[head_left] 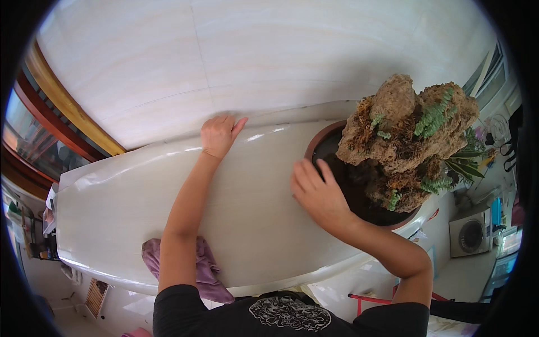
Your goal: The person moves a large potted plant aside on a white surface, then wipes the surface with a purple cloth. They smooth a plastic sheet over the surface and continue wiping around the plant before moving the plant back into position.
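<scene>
- Counter [129, 208]: pale, glossy, with light streaks along its edges; spans the middle of the frame, its far side against a pale tiled wall [140, 62].
- Room: yellow wooden frame [76, 106] at upper left; white appliance with a round door [470, 235] at right; red metal bar [368, 299] at lower right.
- Purple cloth [210, 272], lower left of centre, hangs at the near edge, partly hidden by the left forearm.
- Grip, left hand [220, 136]: at the counter's far edge, upper centre; thumb held out, fingers bent. Fingertips unclear; cannot tell whether anything is held.
- Grip, right hand [317, 194]: at the basin's left side; thumb and fingers parted. Hand hides part of the rim; contact cannot be confirmed.
- Basin [319, 137]: right of centre, on the counter; round, reddish-brown rim, dark interior, contents below indistinct.
- Rock [376, 137]: stands in the basin; rough, tan, pitted, with brown tufts and small green ferns [434, 117]; hides the basin's far right side.
</scene>
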The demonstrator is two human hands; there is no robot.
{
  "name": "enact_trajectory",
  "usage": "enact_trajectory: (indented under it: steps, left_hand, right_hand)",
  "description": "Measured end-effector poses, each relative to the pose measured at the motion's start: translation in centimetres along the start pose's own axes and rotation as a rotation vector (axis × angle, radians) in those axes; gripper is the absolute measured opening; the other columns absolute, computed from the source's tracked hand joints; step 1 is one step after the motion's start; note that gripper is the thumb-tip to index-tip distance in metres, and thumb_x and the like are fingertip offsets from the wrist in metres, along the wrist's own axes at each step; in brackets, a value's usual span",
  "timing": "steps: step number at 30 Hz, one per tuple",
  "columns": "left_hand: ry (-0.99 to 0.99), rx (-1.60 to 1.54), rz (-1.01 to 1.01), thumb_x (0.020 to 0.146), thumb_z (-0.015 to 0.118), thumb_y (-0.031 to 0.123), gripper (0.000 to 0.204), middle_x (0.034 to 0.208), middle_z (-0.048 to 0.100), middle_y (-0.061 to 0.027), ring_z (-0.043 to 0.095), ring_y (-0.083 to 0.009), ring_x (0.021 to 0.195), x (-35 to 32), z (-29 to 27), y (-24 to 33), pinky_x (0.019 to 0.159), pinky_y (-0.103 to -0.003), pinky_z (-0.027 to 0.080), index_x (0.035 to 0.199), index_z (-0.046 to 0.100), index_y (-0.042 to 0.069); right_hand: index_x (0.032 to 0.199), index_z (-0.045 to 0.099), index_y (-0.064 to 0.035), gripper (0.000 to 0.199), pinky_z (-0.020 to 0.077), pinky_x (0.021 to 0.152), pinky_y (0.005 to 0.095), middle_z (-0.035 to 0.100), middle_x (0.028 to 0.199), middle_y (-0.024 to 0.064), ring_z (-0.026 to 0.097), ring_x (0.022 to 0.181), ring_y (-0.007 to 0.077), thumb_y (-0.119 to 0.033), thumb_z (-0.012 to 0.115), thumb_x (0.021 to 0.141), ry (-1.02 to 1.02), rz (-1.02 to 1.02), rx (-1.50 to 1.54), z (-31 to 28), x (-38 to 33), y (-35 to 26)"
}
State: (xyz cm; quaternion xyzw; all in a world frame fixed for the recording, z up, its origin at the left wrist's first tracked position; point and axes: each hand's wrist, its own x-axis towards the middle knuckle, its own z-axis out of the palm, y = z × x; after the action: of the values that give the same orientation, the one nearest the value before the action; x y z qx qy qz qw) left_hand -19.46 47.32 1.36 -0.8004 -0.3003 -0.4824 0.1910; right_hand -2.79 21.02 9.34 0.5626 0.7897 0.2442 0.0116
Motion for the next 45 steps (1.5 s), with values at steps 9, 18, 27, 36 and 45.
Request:
enact_trajectory:
  steps: [9,18,27,36,45]
  left_hand:
    - [-0.003,0.005,0.086,0.077,0.079,0.029,0.049,0.051,0.040,-0.0026,0.040,-0.0202,0.044,1.2,-0.4,-0.3,0.040,-0.032,0.032,0.054,0.039,0.012]
    - [-0.006,0.041,0.210,0.079,0.077,0.038,0.056,0.048,0.035,-0.0015,0.035,-0.0188,0.042,2.1,0.3,-0.7,0.039,-0.030,0.029,0.052,0.034,0.014]
    - [-0.099,0.016,0.324,0.080,0.078,0.034,0.058,0.049,0.031,-0.0031,0.034,-0.0196,0.042,3.1,0.4,-1.4,0.039,-0.031,0.029,0.053,0.030,0.013]
    - [-0.111,0.009,0.365,0.083,0.074,0.034,0.055,0.049,0.032,-0.0023,0.037,-0.0184,0.043,3.8,1.1,-1.7,0.039,-0.031,0.030,0.052,0.033,0.013]
    - [-0.112,0.012,0.423,0.087,0.070,0.035,0.052,0.049,0.035,-0.0012,0.039,-0.0174,0.043,3.7,1.7,-2.2,0.040,-0.030,0.031,0.053,0.036,0.014]
  right_hand:
    - [0.108,0.065,-0.0065,0.027,0.0325,0.109,0.0443,0.060,0.121,0.0090,0.050,0.121,0.0244,-0.017,0.059,0.084,-0.228,-0.656,-0.440,-2.2,0.9,3.8]
    - [0.081,0.071,-0.0167,0.006,0.0379,0.071,0.0316,0.067,0.078,-0.0059,0.061,0.076,0.0150,-0.018,0.066,0.079,-0.395,-0.998,-0.373,3.5,3.7,3.4]
    - [0.083,0.072,-0.0169,0.008,0.0442,0.072,0.0330,0.070,0.082,-0.0048,0.065,0.078,0.0185,-0.018,0.065,0.080,-0.556,-1.061,-0.272,2.5,4.3,4.3]
    - [0.084,0.072,-0.0153,0.009,0.0457,0.075,0.0339,0.069,0.083,-0.0037,0.066,0.080,0.0189,-0.014,0.065,0.079,-0.656,-1.080,-0.200,1.9,5.1,4.1]
    - [0.078,0.071,-0.0154,0.007,0.0443,0.075,0.0322,0.068,0.078,-0.0042,0.065,0.079,0.0185,-0.013,0.064,0.078,-0.618,-1.047,-0.133,2.1,4.9,4.4]
